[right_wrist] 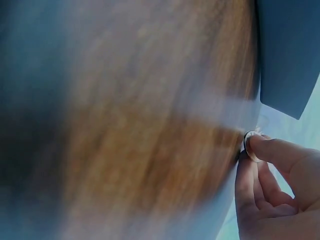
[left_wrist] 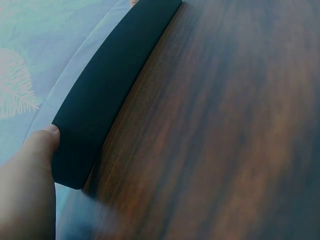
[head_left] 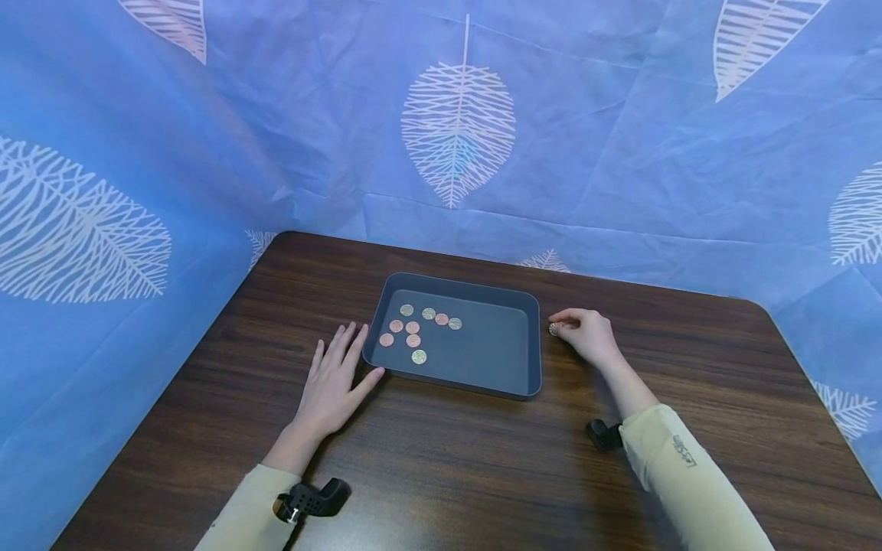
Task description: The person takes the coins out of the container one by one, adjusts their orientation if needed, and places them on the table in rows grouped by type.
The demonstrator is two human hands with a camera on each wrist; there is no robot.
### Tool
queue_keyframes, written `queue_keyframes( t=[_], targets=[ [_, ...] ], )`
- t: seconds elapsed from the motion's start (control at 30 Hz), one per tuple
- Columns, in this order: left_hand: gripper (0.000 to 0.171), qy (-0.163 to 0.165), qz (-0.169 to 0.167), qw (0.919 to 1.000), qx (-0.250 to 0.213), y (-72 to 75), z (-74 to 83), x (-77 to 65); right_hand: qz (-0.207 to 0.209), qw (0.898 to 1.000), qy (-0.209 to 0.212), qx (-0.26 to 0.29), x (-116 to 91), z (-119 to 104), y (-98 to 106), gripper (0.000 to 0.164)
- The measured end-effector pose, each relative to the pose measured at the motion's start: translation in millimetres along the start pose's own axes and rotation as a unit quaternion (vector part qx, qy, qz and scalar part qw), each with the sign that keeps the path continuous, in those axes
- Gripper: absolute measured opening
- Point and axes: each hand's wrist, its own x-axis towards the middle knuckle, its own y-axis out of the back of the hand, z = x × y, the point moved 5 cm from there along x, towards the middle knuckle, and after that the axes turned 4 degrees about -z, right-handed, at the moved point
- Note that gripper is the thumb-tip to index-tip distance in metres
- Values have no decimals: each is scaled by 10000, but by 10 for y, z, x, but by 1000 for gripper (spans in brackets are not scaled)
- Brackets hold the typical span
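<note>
A dark grey rectangular tray [head_left: 492, 360] lies on the wooden table, with several silver and copper-coloured coins [head_left: 413, 327] spread over its left half. At the tray's near left corner rests my left hand [head_left: 334, 386], its fingers straight and its thumb touching the rim; the left wrist view shows that thumb [left_wrist: 42, 145] against the tray's wall [left_wrist: 100, 95]. Just right of the tray, my right hand [head_left: 586, 335] pinches a silver coin [head_left: 553, 329] between thumb and fingers. The right wrist view shows this coin held on edge near the table surface.
The dark wooden table [head_left: 455, 459] has rounded far corners. A blue cloth [head_left: 586, 153] with white leaf prints hangs behind it and along its sides. Black wrist cameras [head_left: 320, 497] sit on both forearms.
</note>
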Motion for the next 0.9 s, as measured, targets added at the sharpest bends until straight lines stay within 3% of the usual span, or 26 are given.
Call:
queue_keyframes(
  t=[0.33, 0.9],
  targets=[
    [80, 6, -80, 10000, -7, -3, -8, 0, -32, 9998, -70, -161, 21, 14, -11, 22],
    [80, -54, 65, 9999, 126, -5, 4, 14, 61, 9997, -114, -225, 57, 47, -25, 19]
  ],
)
